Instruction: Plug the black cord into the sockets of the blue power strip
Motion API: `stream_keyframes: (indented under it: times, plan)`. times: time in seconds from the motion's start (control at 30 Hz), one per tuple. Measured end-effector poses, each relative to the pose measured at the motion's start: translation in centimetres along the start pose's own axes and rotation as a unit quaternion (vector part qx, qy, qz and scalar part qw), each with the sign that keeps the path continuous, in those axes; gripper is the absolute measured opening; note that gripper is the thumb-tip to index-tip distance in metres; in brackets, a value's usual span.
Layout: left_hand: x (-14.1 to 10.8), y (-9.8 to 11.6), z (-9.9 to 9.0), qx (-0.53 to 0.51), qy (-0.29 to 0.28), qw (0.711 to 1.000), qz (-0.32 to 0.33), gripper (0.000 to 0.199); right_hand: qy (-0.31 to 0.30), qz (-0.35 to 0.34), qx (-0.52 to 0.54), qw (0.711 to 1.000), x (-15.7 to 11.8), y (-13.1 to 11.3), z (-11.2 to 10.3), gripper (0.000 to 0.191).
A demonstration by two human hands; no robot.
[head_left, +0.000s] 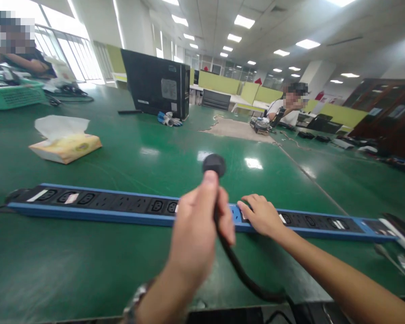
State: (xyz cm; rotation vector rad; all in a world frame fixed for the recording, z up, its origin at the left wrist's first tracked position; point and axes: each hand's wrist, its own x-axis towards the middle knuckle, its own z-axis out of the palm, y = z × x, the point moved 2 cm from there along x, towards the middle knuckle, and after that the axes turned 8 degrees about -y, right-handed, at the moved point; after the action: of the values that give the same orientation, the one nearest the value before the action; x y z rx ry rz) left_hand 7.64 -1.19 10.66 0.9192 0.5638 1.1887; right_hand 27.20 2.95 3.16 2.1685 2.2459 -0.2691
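Observation:
My left hand (199,220), slightly blurred and with a watch at the wrist, is closed round a black power plug (213,164). Its round end points up and away from me, and its thick black cable (239,265) curves down to the table's near edge. The plug is raised in front of a long blue-and-black power strip (97,206) lying across the table, its rows of sockets facing up. On the strip, right of its middle, my right hand (261,213) grips it with bent fingers over the far side. The plug's contact face is hidden from me.
On the green table (148,270) lie a tissue pack (67,147) and gloves (168,119) by a black computer case (155,83). A green basket (16,95) with cables stands left. A person (20,58) is at far left, another (290,105) across the table.

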Motion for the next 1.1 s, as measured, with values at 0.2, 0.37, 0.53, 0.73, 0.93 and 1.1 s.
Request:
stream_keyframes:
  times: [0.2,0.37,0.53,0.73,0.93,1.1]
  plan:
    - [-0.7,-3.5,-10.4,0.155,0.163,0.953,-0.204,0.053,0.021,-0.008,0.021,1.000,0.2,0.3,1.2,0.052]
    - [-0.6,-5.2,-10.6,0.270,0.161,0.930,-0.193,0.055,0.033,-0.011,0.032,0.999,0.1,0.5,1.0,0.048]
    - [0.0,-4.3,-9.5,0.279,0.164,0.932,-0.163,0.054,0.034,0.002,0.029,0.999,0.2,0.3,1.1,0.046]
    - [-0.4,-4.9,-10.8,0.281,0.156,0.932,-0.169,0.060,0.043,0.005,0.031,0.999,0.2,0.0,1.0,0.048]
    - [-0.4,-5.1,-10.6,0.242,0.168,0.938,-0.181,0.060,0.045,0.011,0.032,0.998,0.0,-0.2,0.9,0.049]
    - [-0.2,-5.0,-10.4,0.235,0.170,0.941,-0.173,0.059,0.045,0.013,0.027,0.999,0.2,-0.2,1.1,0.051]
